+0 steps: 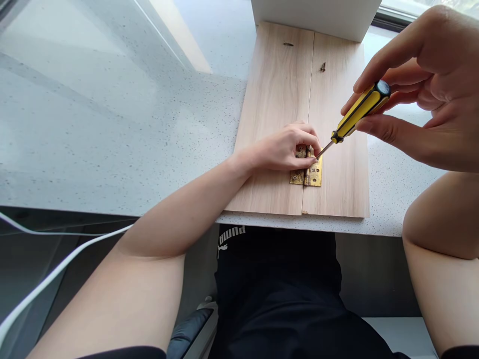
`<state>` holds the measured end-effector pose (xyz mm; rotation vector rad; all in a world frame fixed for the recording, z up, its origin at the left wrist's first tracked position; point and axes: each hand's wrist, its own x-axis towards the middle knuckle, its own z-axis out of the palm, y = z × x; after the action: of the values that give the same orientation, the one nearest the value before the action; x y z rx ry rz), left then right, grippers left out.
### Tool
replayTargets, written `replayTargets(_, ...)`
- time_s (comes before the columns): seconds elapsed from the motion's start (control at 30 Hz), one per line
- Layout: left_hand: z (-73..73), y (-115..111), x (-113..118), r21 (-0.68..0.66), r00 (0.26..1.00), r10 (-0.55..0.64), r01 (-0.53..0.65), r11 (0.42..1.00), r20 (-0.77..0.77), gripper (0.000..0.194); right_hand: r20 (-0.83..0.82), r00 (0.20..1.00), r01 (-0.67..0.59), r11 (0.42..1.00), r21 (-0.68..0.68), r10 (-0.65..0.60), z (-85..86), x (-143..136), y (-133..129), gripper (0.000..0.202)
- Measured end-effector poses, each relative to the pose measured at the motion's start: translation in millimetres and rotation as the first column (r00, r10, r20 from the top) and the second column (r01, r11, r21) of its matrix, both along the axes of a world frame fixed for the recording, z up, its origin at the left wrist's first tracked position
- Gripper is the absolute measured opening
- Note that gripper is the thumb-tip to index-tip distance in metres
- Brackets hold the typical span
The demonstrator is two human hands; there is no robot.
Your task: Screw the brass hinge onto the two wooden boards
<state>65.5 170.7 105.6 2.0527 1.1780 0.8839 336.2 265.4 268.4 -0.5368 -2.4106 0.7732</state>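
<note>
A brass-coloured hinge [315, 178] lies across the seam between two light wooden boards [277, 99]. My left hand [290, 147] rests over the upper part of the hinge, its thumb and index finger pinched near the right leaf; what they hold is too small to make out. In my right hand [422, 99] is a yellow and black screwdriver [355, 114], gripped by its handle between thumb and fingers. The screwdriver slants down to the left, with its tip at my left fingertips above the hinge's right leaf.
One loose screw [288, 44] lies on the left board, and more small screws [323, 67] lie on the right one. A white box-like object [318, 17] stands behind the boards on the speckled countertop [168, 134]. White cables [63, 264] hang at the lower left.
</note>
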Motion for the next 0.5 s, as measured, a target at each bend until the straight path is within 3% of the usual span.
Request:
replayTargets(0.1, 1.7, -0.9, 0.8, -0.018, 1.000, 0.018, -0.017, 1.000, 0.007, 0.005, 0.231, 0.951, -0.229, 0.970, 0.080, 0.206, 0.9, -3.8, 0.0, 0.065)
replayTargets(0.23, 2.4, -1.0, 0.6, -0.030, 1.000, 0.013, -0.013, 0.999, 0.010, 0.005, 0.231, 0.948, -0.250, 0.962, 0.107, 0.220, -1.7, -3.6, 3.6, 0.050)
replayTargets(0.43, 0.4, 0.6, -0.2, -0.004, 1.000, -0.005, 0.005, 1.000, 0.021, 0.009, 0.277, 0.954, -0.172, 0.965, 0.199, 0.113, 0.4, -2.7, 6.2, 0.068)
replayTargets(0.5, 0.0, 1.2, -0.1, -0.005, 1.000, -0.012, 0.012, 1.000, 0.019, 0.010, 0.277, 0.955, -0.171, 0.962, 0.213, 0.108, 1.7, -0.9, 6.7, 0.061)
